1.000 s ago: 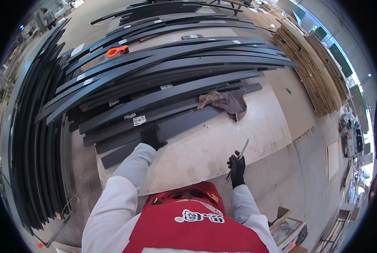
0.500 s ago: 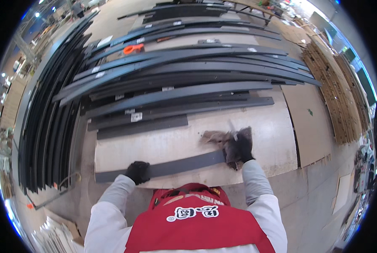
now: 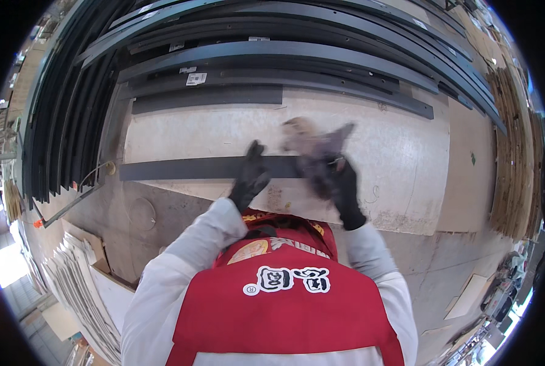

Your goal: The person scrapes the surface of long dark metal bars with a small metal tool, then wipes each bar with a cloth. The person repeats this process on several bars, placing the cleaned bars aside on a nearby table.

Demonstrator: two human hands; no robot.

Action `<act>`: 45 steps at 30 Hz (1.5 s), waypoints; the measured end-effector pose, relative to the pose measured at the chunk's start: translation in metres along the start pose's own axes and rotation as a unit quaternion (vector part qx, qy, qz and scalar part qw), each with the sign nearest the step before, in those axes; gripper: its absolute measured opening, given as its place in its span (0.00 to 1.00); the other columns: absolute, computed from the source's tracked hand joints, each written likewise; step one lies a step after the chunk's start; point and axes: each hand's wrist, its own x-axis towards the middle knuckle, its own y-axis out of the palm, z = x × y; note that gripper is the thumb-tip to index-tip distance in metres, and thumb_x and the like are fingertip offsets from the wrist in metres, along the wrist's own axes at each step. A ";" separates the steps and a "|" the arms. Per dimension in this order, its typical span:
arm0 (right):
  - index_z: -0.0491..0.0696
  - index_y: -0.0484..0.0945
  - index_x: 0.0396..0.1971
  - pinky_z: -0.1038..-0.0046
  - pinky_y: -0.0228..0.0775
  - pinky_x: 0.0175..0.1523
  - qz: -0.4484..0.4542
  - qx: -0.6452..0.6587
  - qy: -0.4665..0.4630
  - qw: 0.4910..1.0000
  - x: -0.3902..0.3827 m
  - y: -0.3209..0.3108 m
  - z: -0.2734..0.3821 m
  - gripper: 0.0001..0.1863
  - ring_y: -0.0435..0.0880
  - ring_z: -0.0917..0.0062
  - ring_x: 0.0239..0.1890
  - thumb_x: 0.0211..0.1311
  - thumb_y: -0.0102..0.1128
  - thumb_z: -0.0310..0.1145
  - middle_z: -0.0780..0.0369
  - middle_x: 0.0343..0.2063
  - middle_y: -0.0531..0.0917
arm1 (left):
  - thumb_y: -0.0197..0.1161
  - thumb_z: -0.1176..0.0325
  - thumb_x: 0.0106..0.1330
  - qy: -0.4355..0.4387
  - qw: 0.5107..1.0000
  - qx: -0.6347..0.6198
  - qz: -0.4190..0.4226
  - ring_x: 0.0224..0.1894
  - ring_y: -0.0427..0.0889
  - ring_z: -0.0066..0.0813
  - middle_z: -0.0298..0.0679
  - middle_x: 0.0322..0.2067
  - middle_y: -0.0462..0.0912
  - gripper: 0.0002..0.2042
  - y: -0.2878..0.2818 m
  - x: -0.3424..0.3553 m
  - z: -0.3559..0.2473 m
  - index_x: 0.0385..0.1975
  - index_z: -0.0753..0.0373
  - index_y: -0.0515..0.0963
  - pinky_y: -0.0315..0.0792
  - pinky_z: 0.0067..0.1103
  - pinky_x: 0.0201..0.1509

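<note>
The bar (image 3: 184, 169) stretches lengthwise leftward from our right hand (image 3: 344, 188), which clutches the blurred cloth (image 3: 316, 151) at its right end, nearest that hand; our left hand (image 3: 251, 178) lies across it, whether gripping we cannot tell.

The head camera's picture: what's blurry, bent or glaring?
In the head view, the cloth at the right hand is smeared, probably by motion; also there, the dark bars look curved; same view, a bright patch glares at lower left.
</note>
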 end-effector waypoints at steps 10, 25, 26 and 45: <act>0.45 0.69 0.52 0.82 0.58 0.23 -0.287 -0.008 0.040 0.957 0.016 -0.071 -0.055 0.21 0.76 0.82 0.27 0.63 0.57 0.39 0.65 0.34 0.76 | 0.61 0.68 0.54 0.074 0.956 0.259 0.119 0.56 0.72 0.46 0.49 0.51 0.75 0.22 0.081 0.046 -0.048 0.52 0.60 0.72 0.68 0.41 0.56; 0.44 0.76 0.39 0.78 0.69 0.37 -0.191 -0.146 0.000 0.971 0.036 -0.058 -0.111 0.11 0.75 0.83 0.31 0.62 0.61 0.35 0.67 0.29 0.79 | 0.65 0.68 0.55 -0.052 0.917 0.363 -0.158 0.54 0.72 0.50 0.51 0.48 0.76 0.17 -0.077 -0.010 0.014 0.45 0.63 0.75 0.64 0.36 0.60; 0.44 0.76 0.39 0.78 0.68 0.37 -0.195 -0.168 -0.009 0.966 0.037 -0.059 -0.110 0.12 0.75 0.83 0.31 0.62 0.61 0.36 0.67 0.29 0.79 | 0.66 0.66 0.55 -0.048 0.900 0.385 -0.197 0.53 0.73 0.50 0.51 0.47 0.77 0.17 -0.111 -0.019 0.029 0.45 0.63 0.76 0.66 0.36 0.59; 0.48 0.72 0.36 0.84 0.51 0.18 -0.198 -0.235 0.049 0.951 0.015 -0.022 -0.097 0.15 0.66 0.88 0.17 0.64 0.58 0.46 0.69 0.21 0.75 | 0.60 0.66 0.57 -0.087 0.809 0.503 -0.292 0.56 0.70 0.48 0.49 0.52 0.74 0.22 -0.392 -0.083 0.072 0.53 0.61 0.72 0.64 0.33 0.61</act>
